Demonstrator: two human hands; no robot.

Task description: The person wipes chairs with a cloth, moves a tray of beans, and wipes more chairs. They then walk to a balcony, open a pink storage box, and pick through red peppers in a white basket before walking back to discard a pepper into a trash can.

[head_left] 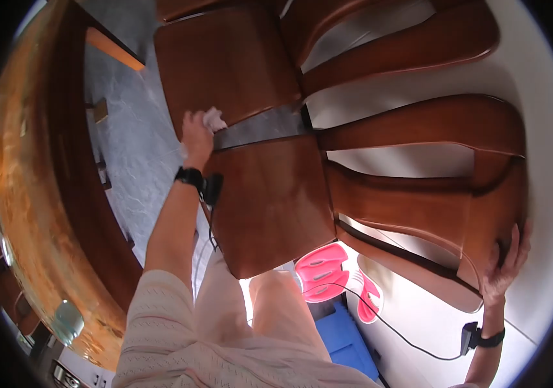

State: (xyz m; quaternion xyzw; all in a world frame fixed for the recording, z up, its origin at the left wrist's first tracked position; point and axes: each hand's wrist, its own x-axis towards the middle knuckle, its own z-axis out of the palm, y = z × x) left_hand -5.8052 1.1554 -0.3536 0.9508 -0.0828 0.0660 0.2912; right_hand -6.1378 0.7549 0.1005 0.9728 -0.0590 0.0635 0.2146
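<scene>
A crumpled pale cloth or tissue (213, 120) is held in my left hand (197, 137), at the edge of the farther brown chair seat (224, 61), close to the gap between two seats. Nearer to me lies the second wooden seat (273, 207). On the right, my right hand (508, 265) rests with its fingers spread against the top of the nearer chair's backrest (493, 207). Each wrist wears a black band with a small device.
A glossy wooden table (37, 194) curves along the left side, with a glass-like object (68, 320) on it. Pink-and-white plastic items (321, 275) and a blue box (344, 339) are low beside my legs. A thin black cable runs to my right wrist.
</scene>
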